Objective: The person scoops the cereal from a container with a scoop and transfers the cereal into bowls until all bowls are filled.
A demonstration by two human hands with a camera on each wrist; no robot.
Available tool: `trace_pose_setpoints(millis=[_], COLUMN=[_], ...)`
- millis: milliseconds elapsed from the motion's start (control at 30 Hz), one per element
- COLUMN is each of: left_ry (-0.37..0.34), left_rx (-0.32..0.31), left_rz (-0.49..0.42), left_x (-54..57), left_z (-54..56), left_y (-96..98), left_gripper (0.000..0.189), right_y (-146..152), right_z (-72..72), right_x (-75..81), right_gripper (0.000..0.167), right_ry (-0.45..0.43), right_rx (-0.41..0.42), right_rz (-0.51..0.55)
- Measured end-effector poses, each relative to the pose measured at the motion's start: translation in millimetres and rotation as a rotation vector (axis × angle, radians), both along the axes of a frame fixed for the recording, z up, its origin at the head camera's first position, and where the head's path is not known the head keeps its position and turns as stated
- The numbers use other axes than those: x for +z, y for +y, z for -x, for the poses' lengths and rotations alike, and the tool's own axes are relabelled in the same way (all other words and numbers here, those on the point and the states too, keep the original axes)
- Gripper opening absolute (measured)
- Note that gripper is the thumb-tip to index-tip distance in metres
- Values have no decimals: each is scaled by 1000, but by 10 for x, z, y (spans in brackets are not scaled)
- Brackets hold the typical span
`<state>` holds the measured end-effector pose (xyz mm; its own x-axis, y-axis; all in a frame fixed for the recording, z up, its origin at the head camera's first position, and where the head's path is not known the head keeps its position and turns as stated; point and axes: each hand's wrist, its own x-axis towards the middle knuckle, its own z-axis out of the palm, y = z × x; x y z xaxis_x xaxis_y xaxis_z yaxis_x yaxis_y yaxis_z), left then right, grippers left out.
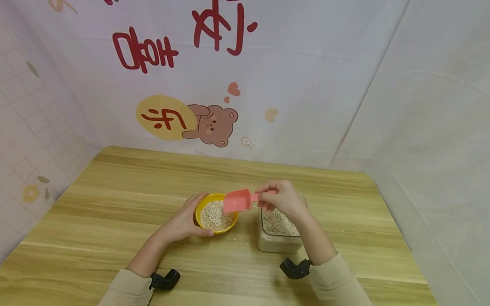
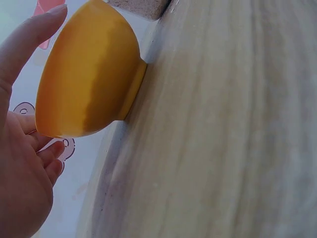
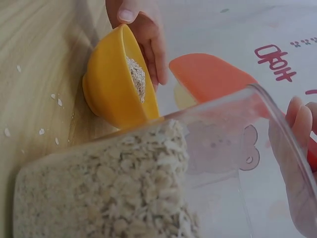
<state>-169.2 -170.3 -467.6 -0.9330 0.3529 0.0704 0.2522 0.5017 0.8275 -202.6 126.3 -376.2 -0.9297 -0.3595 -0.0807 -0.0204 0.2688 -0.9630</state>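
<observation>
My left hand [image 1: 183, 222] holds a yellow bowl [image 2: 89, 69] that stands upright on the table, thumb on the near side of the rim and fingers on the far side. Rolled oats [image 1: 215, 218] fill much of the bowl. In my right hand [image 1: 283, 201] is the handle of a pink scoop [image 1: 238, 201], whose tilted blade reaches over the bowl's right rim. The scoop looks nearly bare, with a few specks on it. Below the right hand, a clear square container [image 1: 279, 247] holds more oats, partly covered by the hand and forearm.
Several loose oat flakes [image 3: 60, 102] lie on the wooden table [image 1: 111, 201] between bowl and container. A white printed cloth [image 1: 307, 91] hangs behind the table, with more cloth at both sides. Black wrist mounts [image 1: 165, 279] sit at both sleeves.
</observation>
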Motion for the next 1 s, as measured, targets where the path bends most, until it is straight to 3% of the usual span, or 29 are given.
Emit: trace_pose_setpoints(millis=[1000], left_ry=[47], left_rx=[2], left_rz=[-11], left_x=[245], left_z=[-85], left_y=[166], left_gripper=[114], right_y=[338], right_z=[-234], right_x=[-12], right_gripper=[20], right_ry=[45], right_rx=[-106], right_rz=[204])
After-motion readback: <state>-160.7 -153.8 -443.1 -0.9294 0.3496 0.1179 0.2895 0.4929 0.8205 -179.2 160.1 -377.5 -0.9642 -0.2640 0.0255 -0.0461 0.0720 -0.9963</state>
